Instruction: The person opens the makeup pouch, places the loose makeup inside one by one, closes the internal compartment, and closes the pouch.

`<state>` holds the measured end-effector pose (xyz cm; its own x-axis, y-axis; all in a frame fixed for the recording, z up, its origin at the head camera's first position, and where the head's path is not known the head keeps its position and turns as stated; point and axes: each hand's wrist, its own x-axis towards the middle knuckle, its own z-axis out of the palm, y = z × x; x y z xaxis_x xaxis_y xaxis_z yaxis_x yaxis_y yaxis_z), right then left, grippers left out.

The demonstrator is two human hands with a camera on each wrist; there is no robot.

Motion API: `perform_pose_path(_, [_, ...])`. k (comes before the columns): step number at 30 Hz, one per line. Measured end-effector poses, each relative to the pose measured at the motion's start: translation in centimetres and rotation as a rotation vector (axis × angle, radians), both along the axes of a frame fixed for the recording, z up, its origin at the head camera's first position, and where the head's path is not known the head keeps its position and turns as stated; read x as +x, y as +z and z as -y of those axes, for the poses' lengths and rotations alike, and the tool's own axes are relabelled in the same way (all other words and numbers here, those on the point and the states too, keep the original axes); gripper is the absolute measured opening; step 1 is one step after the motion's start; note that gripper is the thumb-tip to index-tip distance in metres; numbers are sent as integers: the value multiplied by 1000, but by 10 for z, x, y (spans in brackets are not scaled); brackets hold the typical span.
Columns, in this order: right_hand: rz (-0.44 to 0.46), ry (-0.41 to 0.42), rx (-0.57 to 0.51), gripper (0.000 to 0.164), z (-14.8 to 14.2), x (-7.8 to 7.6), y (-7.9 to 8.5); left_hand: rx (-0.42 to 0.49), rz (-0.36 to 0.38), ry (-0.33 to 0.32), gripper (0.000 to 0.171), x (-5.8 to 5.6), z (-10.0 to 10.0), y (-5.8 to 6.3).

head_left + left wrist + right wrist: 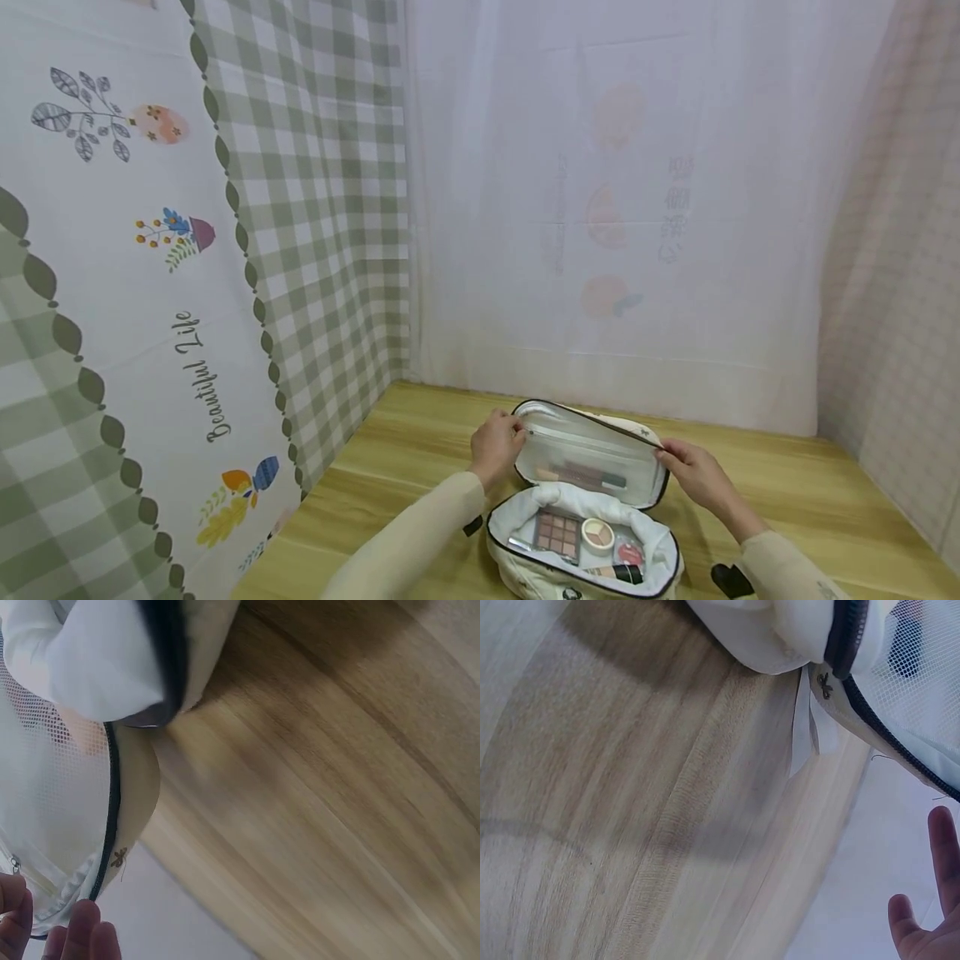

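A cream makeup bag [585, 575] stands unzipped on the table, its lid [581, 437] raised toward the back. My left hand [497, 446] pinches the lid's left edge; in the left wrist view its thumb lies close to a small zipper pull [15, 862]. At the opposite edge, my right hand [697, 475] grips the lid near its upper corner. Behind the lid's mesh pocket, slim stick-shaped items [585, 477] show. Inside the white-lined body lie an eyeshadow palette [557, 535], a round tricolour compact [597, 536], a pink item [628, 552] and a black-capped tube [622, 573].
The wood-grain table [405, 450] extends around the bag. A green checked curtain [322, 208] hangs along the left, a white curtain [615, 250] behind. A black strap piece [729, 581] shows near the right sleeve.
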<state>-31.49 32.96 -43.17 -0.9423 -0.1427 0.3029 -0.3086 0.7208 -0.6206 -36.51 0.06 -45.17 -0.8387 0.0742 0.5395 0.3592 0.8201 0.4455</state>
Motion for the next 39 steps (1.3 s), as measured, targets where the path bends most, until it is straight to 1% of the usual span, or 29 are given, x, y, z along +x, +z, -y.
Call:
perform_pose_path(3, [3,6,-4,20,0,-1,1,4,13,-4,9,-1,3,-1])
perform_pose_path(5, [6,4,-7,20,0,0,1,12,26,4,9,-1,4,-1])
perform_pose_path(10, [5,-6,-10,19,-1,1,1,30,15,39,8,-2,8,-2])
perform_pose_path(15, [-8,-2,1,21,-1,0,0,29,13,38,8,-2,13,-3])
perform_pose_path(21, [-32,-14,13,20,0,1,1,10,14,88,12,-3,16,-4])
perform_pose_path(24, [-31,-6,17,21,0,1,2,1,14,80,13,-3,16,-5])
perform_pose_path(28, [-8,2,4,24,0,1,2,-6,14,74,13,-3,18,-6])
perform_pose_path(31, [3,-2,-4,24,1,1,2,6,24,69,12,-2,19,-7])
perform_pose_path(34, [-1,-1,-4,24,1,1,2,67,51,54,13,-4,22,-7])
perform_pose_path(37, [-12,6,-3,24,0,0,2,151,85,47,14,-9,24,-5])
perform_pose_path(39, [-11,8,-4,24,0,0,2,191,118,43,16,-13,26,-4])
